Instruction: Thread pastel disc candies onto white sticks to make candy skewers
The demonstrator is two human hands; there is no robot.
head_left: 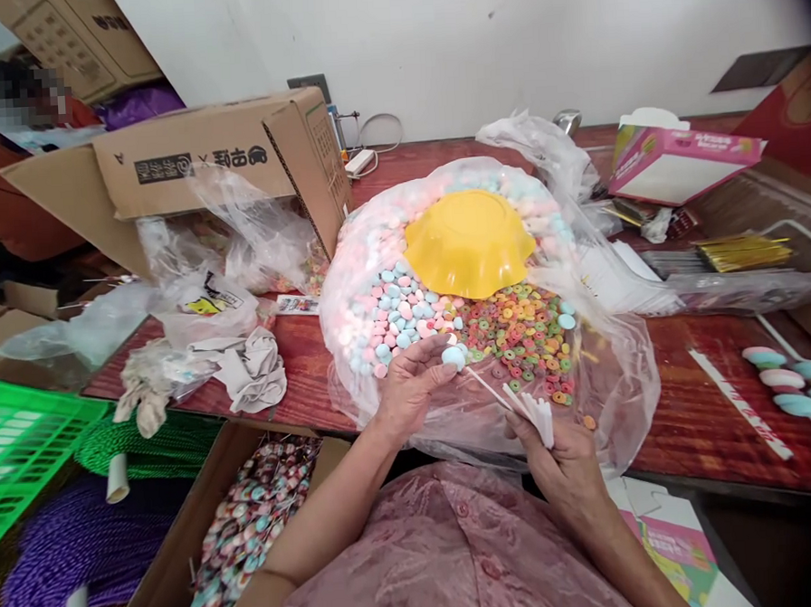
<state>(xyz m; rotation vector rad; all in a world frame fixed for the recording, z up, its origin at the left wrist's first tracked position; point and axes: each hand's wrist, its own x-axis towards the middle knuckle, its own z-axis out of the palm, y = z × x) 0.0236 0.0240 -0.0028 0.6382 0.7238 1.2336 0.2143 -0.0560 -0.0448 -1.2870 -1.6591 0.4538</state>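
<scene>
My left hand [415, 383] pinches a pale blue candy [454, 358] between thumb and fingertips. A bundle of white sticks [535, 416] is gripped in my right hand [564, 465], and one thin stick [486, 385] reaches from it up to the candy. Whether its tip is inside the candy or only touching, I cannot tell. Under and behind my hands spreads a clear plastic bag [614, 392]. It holds pink and blue candies [398, 315] on the left and small colourful rings [516, 334] on the right. An upturned yellow bowl [471, 241] rests on top of them.
An open cardboard box [234, 154] stands back left, with crumpled cloth [256, 370] before it. Below left are a green basket [32, 441] and a box of striped pieces [253, 511]. On the right lie several striped candies [783, 381] and a pink carton [683, 158].
</scene>
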